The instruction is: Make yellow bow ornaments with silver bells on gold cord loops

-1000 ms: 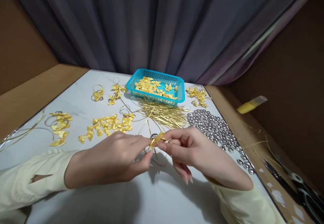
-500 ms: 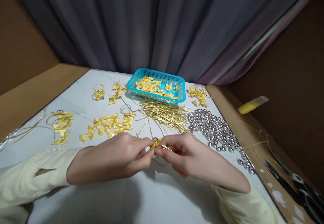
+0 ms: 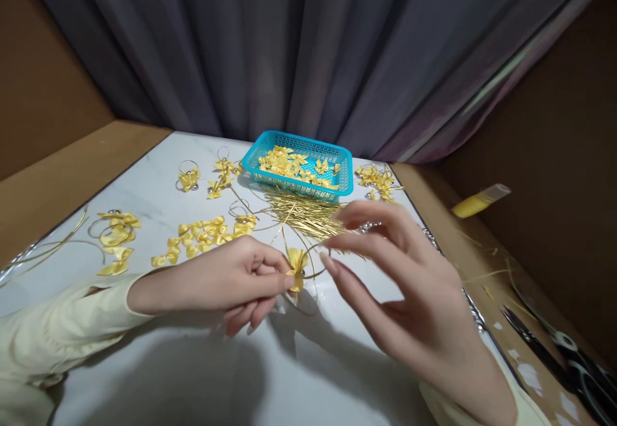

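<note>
White table (image 3: pixel 193 362), curtain behind: left hand (image 3: pixel 216 281) fingers pinched on a yellow bow (image 3: pixel 295 262); right hand (image 3: pixel 405 291) fingers spread, holding nothing, just beside it.

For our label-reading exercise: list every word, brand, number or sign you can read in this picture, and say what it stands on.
None can be read: no print shows on the blue basket, the yellow tube, the white table or the ribbon bow pinched in the left hand.

L hand (image 3: pixel 226 281) fingers pinched (thumb+index); R hand (image 3: pixel 409 291) raised, spread.
</note>
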`<state>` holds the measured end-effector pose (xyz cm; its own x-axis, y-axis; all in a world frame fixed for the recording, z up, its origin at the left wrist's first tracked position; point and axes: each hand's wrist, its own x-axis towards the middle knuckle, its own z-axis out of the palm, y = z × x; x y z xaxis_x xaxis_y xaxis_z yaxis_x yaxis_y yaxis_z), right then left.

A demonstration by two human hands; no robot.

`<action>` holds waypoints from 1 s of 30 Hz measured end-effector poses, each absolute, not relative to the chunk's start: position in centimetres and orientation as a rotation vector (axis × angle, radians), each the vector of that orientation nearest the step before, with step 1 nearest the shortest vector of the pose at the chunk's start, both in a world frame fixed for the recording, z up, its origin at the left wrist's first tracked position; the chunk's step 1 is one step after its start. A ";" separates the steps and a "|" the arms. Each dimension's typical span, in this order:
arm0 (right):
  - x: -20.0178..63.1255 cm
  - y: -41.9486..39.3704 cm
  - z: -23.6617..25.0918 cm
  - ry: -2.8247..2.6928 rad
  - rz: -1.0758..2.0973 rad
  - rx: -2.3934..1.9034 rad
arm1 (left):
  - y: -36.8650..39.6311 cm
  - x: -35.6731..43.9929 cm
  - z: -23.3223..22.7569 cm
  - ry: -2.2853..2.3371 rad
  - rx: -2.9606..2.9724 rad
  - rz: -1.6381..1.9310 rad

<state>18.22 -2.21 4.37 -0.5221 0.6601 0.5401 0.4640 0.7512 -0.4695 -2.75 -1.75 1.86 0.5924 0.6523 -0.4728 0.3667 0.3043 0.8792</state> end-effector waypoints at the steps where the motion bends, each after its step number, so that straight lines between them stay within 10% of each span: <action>1: 18.3 -2.5 4.4 -2.308 0.276 -0.788 | -1.7 -2.8 1.8 0.974 1.295 0.236; 30: 17.5 -3.4 2.8 -2.460 -0.135 -0.684 | -2.2 -3.2 2.7 0.856 1.014 0.343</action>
<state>17.52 -3.35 2.83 -0.7023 0.4429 0.5573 0.5014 0.8635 -0.0544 -3.17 -2.16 2.71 0.6376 0.6150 -0.4639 0.1251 0.5116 0.8501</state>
